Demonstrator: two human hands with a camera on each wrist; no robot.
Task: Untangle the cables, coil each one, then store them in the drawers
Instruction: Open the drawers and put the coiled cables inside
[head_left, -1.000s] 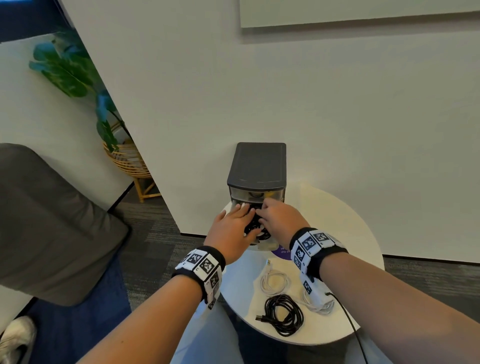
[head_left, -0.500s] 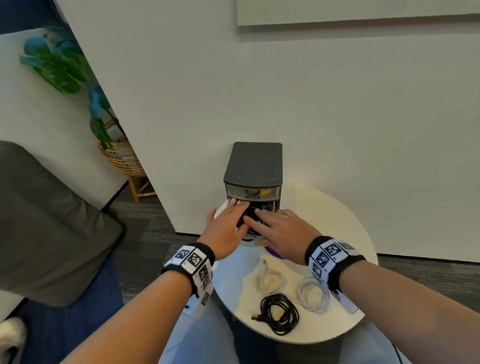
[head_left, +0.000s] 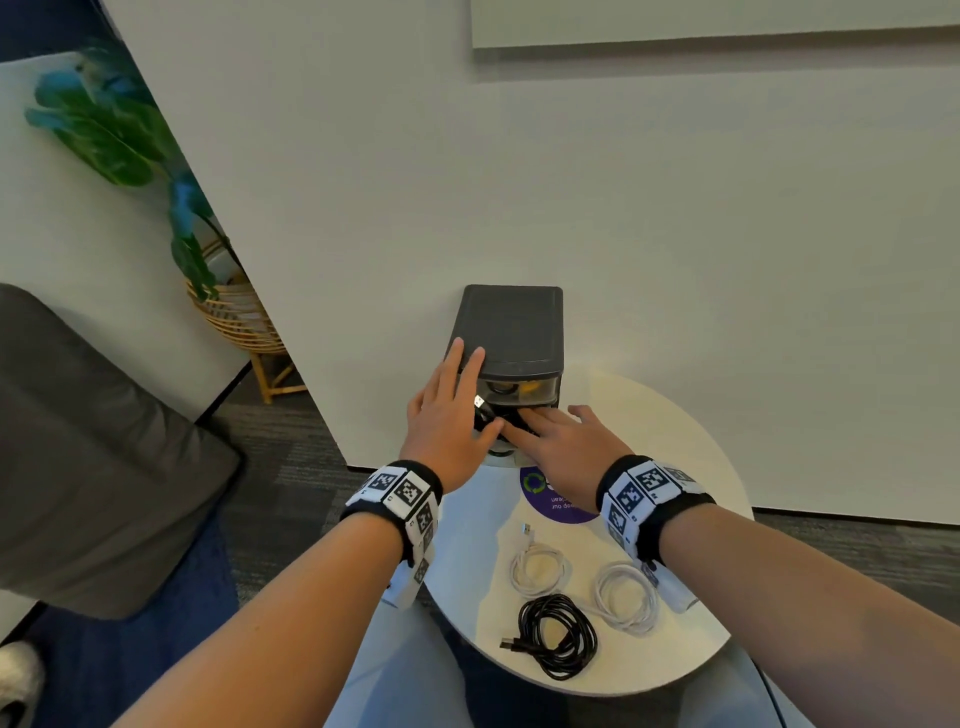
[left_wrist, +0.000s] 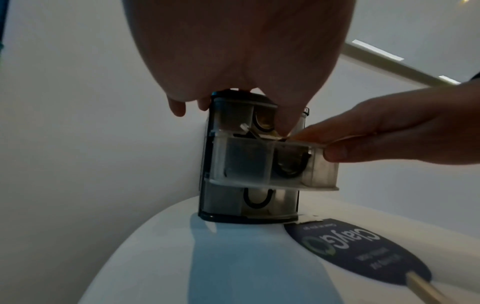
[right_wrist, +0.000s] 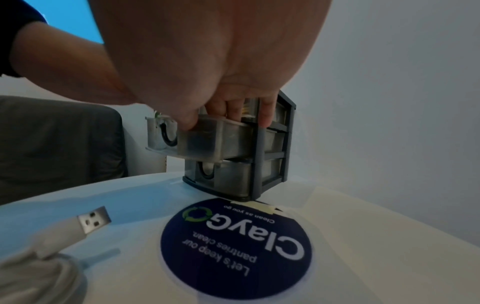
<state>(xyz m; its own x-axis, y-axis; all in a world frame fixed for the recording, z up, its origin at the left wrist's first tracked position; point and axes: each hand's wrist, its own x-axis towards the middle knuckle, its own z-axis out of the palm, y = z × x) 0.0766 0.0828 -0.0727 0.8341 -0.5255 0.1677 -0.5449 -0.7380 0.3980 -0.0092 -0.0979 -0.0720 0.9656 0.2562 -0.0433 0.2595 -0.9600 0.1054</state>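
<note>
A dark grey drawer unit stands at the back of the round white table. Its middle drawer is pulled out with a black cable inside; a plug sticks up from it. My left hand lies flat with straight fingers on the unit's top left edge, thumb down at the drawer. My right hand presses straight fingers onto the cable in the drawer, thumb against the drawer's front. Two white coils and a black coil lie on the table near me.
A round dark blue sticker lies on the table just in front of the unit. A white USB plug points toward it. A white wall is right behind the unit. A grey chair and a plant in a wicker basket stand to the left.
My left hand has moved up from the drawer to the top of the unit. My right hand has flattened and drawn back a little, its fingers still in the open drawer.
</note>
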